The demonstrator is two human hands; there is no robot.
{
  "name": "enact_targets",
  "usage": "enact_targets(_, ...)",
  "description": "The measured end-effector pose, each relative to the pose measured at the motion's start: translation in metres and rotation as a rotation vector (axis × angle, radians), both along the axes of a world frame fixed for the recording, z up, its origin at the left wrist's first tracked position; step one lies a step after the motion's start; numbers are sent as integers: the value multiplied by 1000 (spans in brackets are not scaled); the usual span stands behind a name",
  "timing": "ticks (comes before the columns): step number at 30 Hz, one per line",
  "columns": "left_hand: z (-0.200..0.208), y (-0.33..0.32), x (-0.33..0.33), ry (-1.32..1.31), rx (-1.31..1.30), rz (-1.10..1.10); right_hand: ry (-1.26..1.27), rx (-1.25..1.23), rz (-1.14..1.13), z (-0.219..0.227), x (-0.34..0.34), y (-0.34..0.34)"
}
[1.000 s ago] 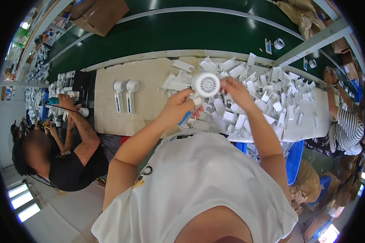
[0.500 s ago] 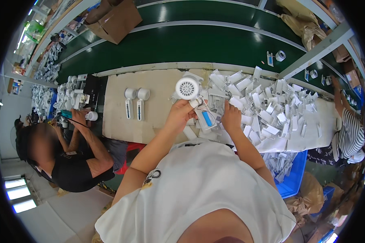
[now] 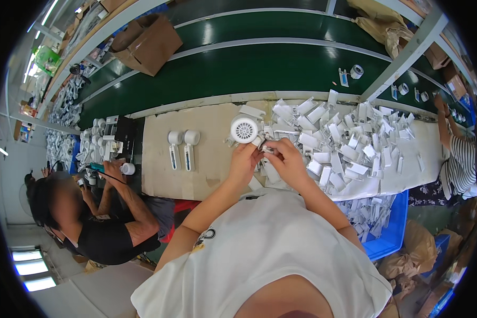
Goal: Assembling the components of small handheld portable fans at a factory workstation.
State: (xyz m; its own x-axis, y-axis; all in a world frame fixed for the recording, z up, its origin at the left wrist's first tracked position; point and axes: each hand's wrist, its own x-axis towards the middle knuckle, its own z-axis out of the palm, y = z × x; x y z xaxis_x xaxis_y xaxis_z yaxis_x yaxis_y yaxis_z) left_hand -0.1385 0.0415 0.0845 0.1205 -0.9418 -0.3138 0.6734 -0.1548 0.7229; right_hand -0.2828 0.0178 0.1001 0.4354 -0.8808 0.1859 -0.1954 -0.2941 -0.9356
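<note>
Just in front of my chest, my left hand (image 3: 243, 163) is closed around the neck of a white handheld fan (image 3: 244, 129), its round grille facing up. My right hand (image 3: 287, 160) meets it from the right, thumb and fingers pinched together beside the fan's neck. Whatever small part those fingertips hold is too hidden to name. The fan's lower end is covered by both hands. Left of them, two white fans (image 3: 175, 151) lie side by side on the paper-covered table (image 3: 212, 122), each with a blue strip in its handle.
A large heap of white plastic shells (image 3: 350, 143) spreads over the table's right side. Below it stands a blue bin (image 3: 395, 228) of similar pieces. Beyond the table runs a green conveyor belt (image 3: 222, 71) bearing a cardboard box (image 3: 148, 45). Co-workers sit at left and right.
My right hand has moved from the shell heap to the fan's neck and now pinches there. The blue battery that showed below the fan is now hidden. The view has shifted slightly.
</note>
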Motion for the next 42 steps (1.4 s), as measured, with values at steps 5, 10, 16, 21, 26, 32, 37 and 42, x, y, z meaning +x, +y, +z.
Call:
enact_targets(5, -9, 4, 8, 27, 14, 43, -83, -246, -77, 3, -17, -7)
enact_targets(10, -8, 0, 5, -12, 6, 41, 93, -3, -114, 9, -17, -11)
enact_targets(16, -13, -1, -3, -29, 1, 54, 348, -331, -64, 8, 2, -4)
enact_targets(21, -7, 3, -14, 30, -30, 113, 494, -442, -119, 12, 13, -9)
enact_targets(26, -1, -2, -24, -142, -14, 227, 513, -457, -187, 8, 23, -9)
enact_targets(32, 17, -20, -7, -40, -260, 234, 226, -420, -349, 4, -5, -23)
enact_targets(37, 21, -27, -3, -88, -286, 207, -229, 447, -7, -7, -2, -21)
enact_targets(42, 39, -39, -16, -24, -288, 256, -283, 145, -22, 9, -13, -33)
